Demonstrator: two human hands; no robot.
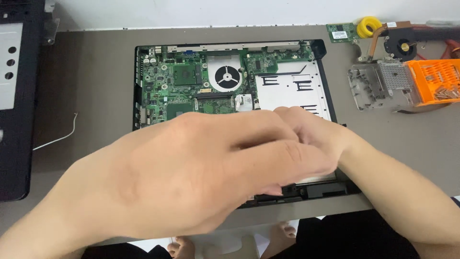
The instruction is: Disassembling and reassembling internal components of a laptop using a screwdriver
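An opened black laptop base (327,57) lies on the grey table. Inside it are a green motherboard (163,81), a round fan opening (226,76) and a silver metal plate (292,86). My left hand (191,168) reaches in from the lower left, fingers together and pointing right, and covers the near half of the base. My right hand (316,136) comes from the right with its fingers curled, touching the left fingertips over the plate's near edge. Anything held between the hands is hidden.
A black laptop cover (14,120) and a thin white wire (62,136) lie at the left. At the right are a small green board (340,32), a yellow tape roll (369,26), a copper-piped cooling fan (402,45), a metal bracket (371,86) and an orange tray (436,79).
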